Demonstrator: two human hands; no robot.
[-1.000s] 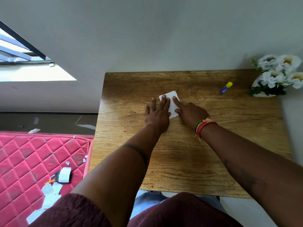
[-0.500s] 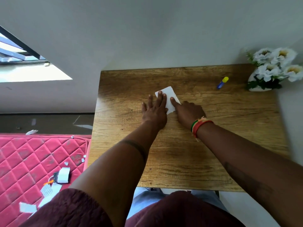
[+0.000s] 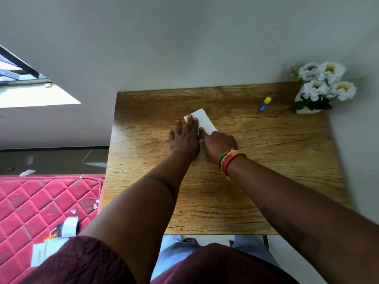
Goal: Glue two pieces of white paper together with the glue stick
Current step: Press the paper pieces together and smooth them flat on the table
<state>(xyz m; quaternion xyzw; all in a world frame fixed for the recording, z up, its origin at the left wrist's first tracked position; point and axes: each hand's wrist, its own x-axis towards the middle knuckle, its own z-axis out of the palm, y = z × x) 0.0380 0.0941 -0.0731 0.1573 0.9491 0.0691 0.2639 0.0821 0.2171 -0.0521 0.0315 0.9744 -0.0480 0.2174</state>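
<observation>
I see white paper (image 3: 204, 121), long axis far-left to near-right; left hand (image 3: 184, 138) flat, fingers spread; right hand (image 3: 218, 143) forefinger pressing, others curled.

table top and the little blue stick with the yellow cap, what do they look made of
Brown table top: wood or wood-look laminate, going by the printed-looking grain and soft sheen. Blue stick with yellow cap: probably smooth plastic, given its solid bright colours; too small to be sure.
</observation>
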